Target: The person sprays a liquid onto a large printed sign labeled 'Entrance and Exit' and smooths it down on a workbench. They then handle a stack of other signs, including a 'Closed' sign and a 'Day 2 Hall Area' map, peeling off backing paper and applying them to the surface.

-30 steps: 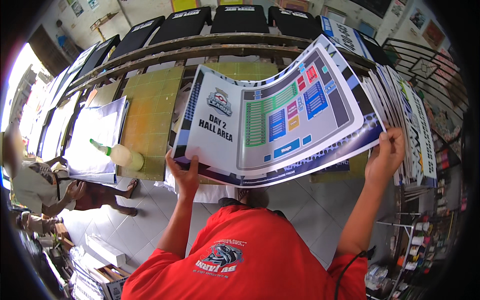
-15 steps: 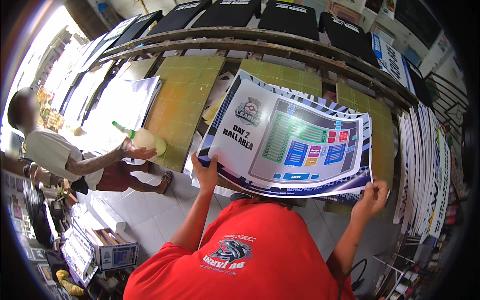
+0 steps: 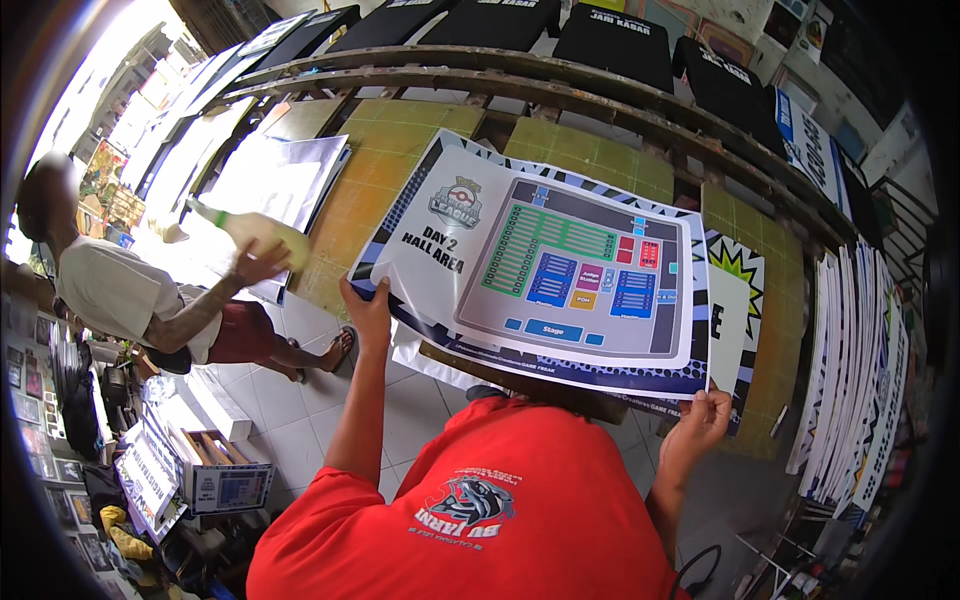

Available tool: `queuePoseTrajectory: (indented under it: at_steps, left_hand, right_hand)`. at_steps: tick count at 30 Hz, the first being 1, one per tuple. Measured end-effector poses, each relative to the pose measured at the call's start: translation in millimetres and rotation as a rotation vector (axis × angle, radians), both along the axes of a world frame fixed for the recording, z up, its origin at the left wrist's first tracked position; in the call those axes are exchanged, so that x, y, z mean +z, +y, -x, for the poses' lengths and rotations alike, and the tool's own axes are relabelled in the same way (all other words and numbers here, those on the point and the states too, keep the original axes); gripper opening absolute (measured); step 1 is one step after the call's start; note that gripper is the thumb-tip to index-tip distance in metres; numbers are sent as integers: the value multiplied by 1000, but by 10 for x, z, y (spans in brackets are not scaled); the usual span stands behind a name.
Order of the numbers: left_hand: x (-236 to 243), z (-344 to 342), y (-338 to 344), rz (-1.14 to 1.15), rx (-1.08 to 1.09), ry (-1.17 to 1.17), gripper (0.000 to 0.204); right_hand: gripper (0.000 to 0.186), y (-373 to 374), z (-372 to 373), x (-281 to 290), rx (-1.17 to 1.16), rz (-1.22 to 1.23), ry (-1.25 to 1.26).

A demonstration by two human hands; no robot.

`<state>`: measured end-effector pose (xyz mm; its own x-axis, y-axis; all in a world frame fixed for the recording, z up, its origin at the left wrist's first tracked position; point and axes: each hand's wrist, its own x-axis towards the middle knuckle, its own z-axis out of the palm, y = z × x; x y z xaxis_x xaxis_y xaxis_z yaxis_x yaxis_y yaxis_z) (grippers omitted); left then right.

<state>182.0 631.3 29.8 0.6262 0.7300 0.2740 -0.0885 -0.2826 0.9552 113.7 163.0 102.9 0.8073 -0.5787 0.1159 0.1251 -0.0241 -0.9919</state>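
A large printed poster with a coloured floor plan and a dark blue patterned border is stretched between my two hands. My left hand pinches its lower left edge. At the lower right corner, my right hand grips the edge with fingers closed. The sheet bows slightly, with glare on its left part. Partly covered beneath it is another printed sheet with a yellow-green starburst, lying over the greenish work boards.
At the left a co-worker holds a pale, motion-blurred bottle beside glossy sheets. Upright printed boards stand in a row at right. Black shirts lie along the far rail. A box sits on the tiled floor.
My hands have shifted the poster to the left, and it lies flatter in view. More of the starburst sheet shows at its right. The co-worker's hand and bottle have moved up and left.
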Motion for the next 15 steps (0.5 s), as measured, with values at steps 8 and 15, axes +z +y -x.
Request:
queuePoseTrajectory:
  at_steps: [8,15]
  left_hand:
    - [109,-120,240,267,-115,-27,50]
    - [39,-221,551,412,-158,241,44]
  right_hand:
    - [9,-171,35,-210,62,-359,29]
    - [9,66,-2,-8,103,-404,5]
